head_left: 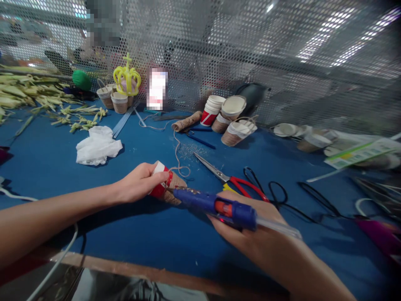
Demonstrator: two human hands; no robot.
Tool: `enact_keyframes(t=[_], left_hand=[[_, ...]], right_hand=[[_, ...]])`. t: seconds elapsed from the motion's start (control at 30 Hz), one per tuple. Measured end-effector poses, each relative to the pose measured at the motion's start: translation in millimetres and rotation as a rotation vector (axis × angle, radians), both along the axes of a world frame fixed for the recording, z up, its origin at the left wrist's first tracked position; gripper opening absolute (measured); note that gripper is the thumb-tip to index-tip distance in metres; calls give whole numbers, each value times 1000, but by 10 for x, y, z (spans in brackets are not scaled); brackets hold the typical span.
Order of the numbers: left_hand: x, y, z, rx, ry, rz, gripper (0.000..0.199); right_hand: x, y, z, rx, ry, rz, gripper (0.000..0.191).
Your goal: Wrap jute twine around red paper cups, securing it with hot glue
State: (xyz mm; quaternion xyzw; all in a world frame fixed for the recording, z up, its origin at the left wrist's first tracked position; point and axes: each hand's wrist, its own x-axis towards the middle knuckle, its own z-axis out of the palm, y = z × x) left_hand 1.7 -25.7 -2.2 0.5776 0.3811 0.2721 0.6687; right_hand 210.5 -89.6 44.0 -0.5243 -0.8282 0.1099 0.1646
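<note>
My left hand [140, 182] grips a red and white paper cup [160, 167] that lies tilted on its side, its base end wrapped in brown twine [177, 186]. A loose strand of the twine runs from the cup back to a twine roll [187, 122]. In my right hand [247, 221] is a blue hot glue gun [203, 200] with a clear glue stick [278, 227] sticking out of its back. The gun's nozzle is at the twine-wrapped side of the cup; whether it touches I cannot tell.
Red-handled scissors [224, 177] lie just beyond the glue gun. A crumpled white cloth [97, 146] is at the left. Behind stand stacked paper cups [211, 109], twine-wrapped cups [234, 133], a yellow crown [127, 79] and a lit phone [157, 88]. Black cables [278, 192] lie at the right.
</note>
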Motion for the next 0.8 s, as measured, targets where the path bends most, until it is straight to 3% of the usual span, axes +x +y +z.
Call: enact_keyframes(t=[0.23,0.37,0.47,0.6,0.73,0.8], left_hand=[[3,-4,11,63,83,21,27],[-16,-11,4,98,121,18,32],[-23,-16,-3,90,96,1,29],[-31,-20,-3,98,103,2,28],[-46,-30,6,145,105,4,30],[-50,-33,7,152,108,7,32]], right_hand=[[-1,50,73,19,73,-19,16],[58,111,64,-34,110,-112,13],[101,146,81,-143,158,-160,23],[195,239,127,-368,503,-226,18],[351,454,99,-328,891,-389,20],[429,592,52,-300,906,-478,21]])
